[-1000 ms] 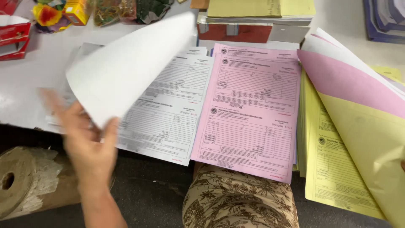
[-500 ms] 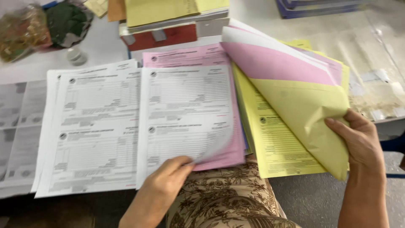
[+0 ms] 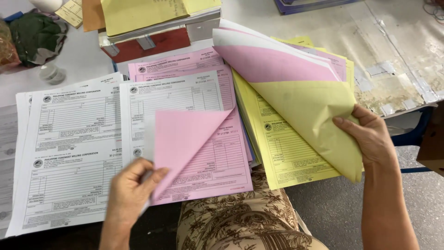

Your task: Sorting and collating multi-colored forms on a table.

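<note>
Pink paper now curls up at the middle stack: the left hand [image 3: 132, 192] has its fingers pinched on the lower corner of a pink form sheet [image 3: 185, 143] and folds it up and over, where half a second ago that hand only lay at the white top copy's edge. From this I judge the sorting has moved on from the white copy to the pink one beneath it. The right hand [image 3: 370, 139], fingers clamped on the lifted fan of sheets [image 3: 296, 78], holds it up much as before, a white, a pink and a yellow leaf raised over the yellow stack [image 3: 286, 153]. Counted on the desk [image 3: 397, 41]: three stacks side by side, the white stack [image 3: 69, 153] at left, the pink stack [image 3: 217, 171] in the middle, then the yellow at right.
</note>
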